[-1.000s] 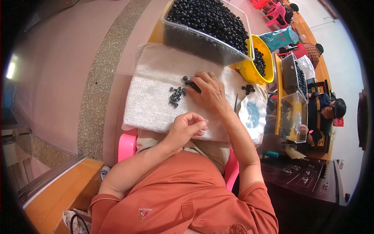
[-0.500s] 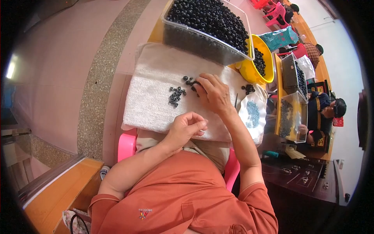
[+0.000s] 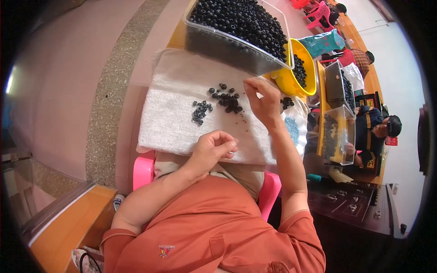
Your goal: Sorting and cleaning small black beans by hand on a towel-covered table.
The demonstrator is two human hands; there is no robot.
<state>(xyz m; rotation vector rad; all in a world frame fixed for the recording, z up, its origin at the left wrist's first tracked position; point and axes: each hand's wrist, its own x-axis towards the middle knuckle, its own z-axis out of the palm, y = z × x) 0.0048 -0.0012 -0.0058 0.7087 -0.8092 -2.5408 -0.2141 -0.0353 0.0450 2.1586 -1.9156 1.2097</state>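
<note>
My left hand (image 3: 213,148) rests low over the white towel (image 3: 170,91), thumb and fingers curled together. What it holds, if anything, is hidden. My right hand (image 3: 265,101) is over the towel's right part, fingers bent and fingertips pressed together; I cannot make out anything between them. Left of it lies a loose pile of round black beads (image 3: 231,103). A second heap of smaller, shinier dark beads (image 3: 200,112) sits farther left. Tiny reddish-brown bits (image 3: 244,121) are scattered below the main pile. Another small black bead cluster (image 3: 287,103) shows just right of my right wrist.
A large clear bin (image 3: 227,43) full of black beads stands at the far edge, beside a yellow bowl (image 3: 286,82) with more. A white wavy-edged dish (image 3: 300,143) holds pale blue bits. At right, a co-worker (image 3: 375,127) sits by clear bins (image 3: 349,154).
My right hand has lifted off the black bead pile and moved right, uncovering the beads and reddish bits. My left hand is nearly unmoved. The thin dark tool by my right wrist is now hidden.
</note>
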